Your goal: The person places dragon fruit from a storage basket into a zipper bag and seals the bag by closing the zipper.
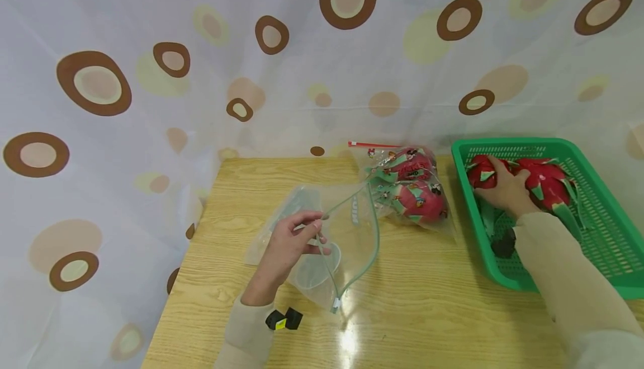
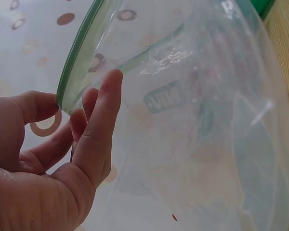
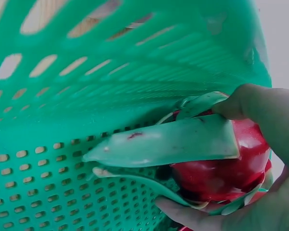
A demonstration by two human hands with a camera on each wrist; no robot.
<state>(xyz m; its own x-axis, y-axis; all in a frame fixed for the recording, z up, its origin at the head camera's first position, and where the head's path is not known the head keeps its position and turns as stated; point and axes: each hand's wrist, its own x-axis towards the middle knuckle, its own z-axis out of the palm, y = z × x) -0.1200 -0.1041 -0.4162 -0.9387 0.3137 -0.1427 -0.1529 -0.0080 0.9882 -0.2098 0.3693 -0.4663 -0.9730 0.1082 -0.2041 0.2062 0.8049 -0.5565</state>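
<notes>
My left hand (image 1: 289,243) pinches the green-edged rim of a clear zip bag (image 1: 357,246), whose mouth gapes open above the table. In the left wrist view, thumb and fingers hold the bag's green zip strip (image 2: 70,72). Over at the right, my right hand (image 1: 505,190) reaches into a green plastic basket (image 1: 515,285) and grips a red dragon fruit (image 3: 216,173) with long green scales. Thumb and fingers lie on opposite sides of that fruit in the right wrist view. Beside it in the basket lies another dragon fruit (image 1: 548,184).
A printed zip bag with a red slider strip (image 1: 372,145) holds dragon fruits (image 1: 420,201) and lies between the open bag and the basket. The wooden table (image 1: 427,313) meets a white patterned cloth (image 1: 302,78) at the back and left.
</notes>
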